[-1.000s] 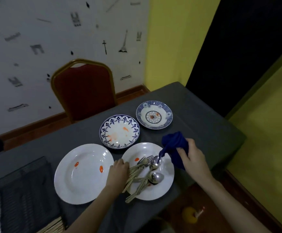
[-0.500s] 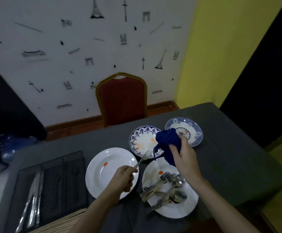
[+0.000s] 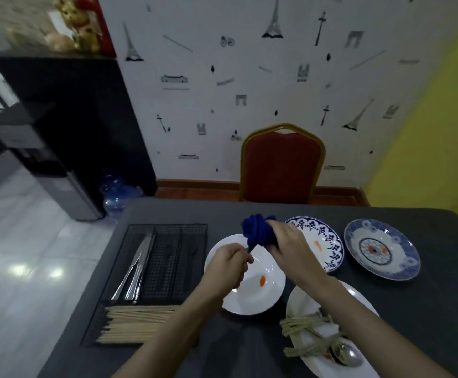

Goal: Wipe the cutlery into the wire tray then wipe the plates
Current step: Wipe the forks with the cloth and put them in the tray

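While your left hand (image 3: 229, 264) curls round the handle of a fork (image 3: 247, 249), your right hand (image 3: 285, 245) clamps a soft blue cloth (image 3: 258, 232) over its far end, above the white plate (image 3: 266, 296). Thin, stiff, likely slick metal: keep hold at the handle. Its long axis runs near-left to far-right, head buried in cloth. The wire tray (image 3: 168, 263) waits left.

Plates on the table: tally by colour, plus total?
Plain white plates: 2, one under the hands, one holding the unwiped cutlery.
Blue-patterned plates: 2, one behind the right hand, one far right.
Total: 4.
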Demonstrator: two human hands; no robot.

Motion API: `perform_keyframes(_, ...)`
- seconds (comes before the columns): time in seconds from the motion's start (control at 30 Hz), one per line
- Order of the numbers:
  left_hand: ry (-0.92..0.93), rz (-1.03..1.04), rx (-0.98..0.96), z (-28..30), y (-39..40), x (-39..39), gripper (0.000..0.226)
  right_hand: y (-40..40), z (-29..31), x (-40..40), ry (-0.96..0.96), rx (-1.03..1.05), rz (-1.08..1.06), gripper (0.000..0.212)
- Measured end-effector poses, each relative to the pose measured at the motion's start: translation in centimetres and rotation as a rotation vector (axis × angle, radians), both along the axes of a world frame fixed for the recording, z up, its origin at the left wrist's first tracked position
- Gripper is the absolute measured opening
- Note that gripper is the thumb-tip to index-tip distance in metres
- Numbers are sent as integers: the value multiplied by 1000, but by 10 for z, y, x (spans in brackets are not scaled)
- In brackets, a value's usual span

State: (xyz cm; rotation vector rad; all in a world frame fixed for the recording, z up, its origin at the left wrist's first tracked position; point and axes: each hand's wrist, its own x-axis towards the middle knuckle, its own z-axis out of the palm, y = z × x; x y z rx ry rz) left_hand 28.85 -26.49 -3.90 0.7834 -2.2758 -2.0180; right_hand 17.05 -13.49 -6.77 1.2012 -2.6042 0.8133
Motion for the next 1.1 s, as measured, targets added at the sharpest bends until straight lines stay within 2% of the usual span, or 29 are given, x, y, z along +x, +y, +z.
perform_keyframes(0.13, 25, 28, -21, 9, -9, -6, 27, -14, 11, 4, -6, -46, 67, 42)
perform_keyframes(0.23, 44, 20, -16, 10, -6, -3, 27, -15, 17, -9, 26, -38, 16, 39)
perform_keyframes(0.43, 57, 188, 160, 11, 9, -7, 25, -17, 19, 0, -151, -126, 86, 42)
perform_keyframes(0.57, 30, 151, 183, 12, 11, -6, 28, -9, 14, -18, -22, -11, 41, 40)
perform_keyframes(0.77, 32, 155, 256, 8, -1, -5, 30, -1, 5, -23, 254, 109, 210, 46)
perform_keyframes(0.9, 59, 133, 287, 2, -5, 1, 29, 0, 1, -44, 303, 298, 162, 46)
perform_keyframes(0.93, 75, 108, 285, 3, -10, 1, 28, 1, 0, -50, 290, 311, 107, 44)
perform_keyframes(1.0, 100, 99, 280, 8, -17, 0, 29, 8, 2, -60, 121, 202, -20, 30)
perform_keyframes(1.1, 103, 83, 260, 17, -28, -5, 29, 18, 9, -60, -284, -155, -223, 20)
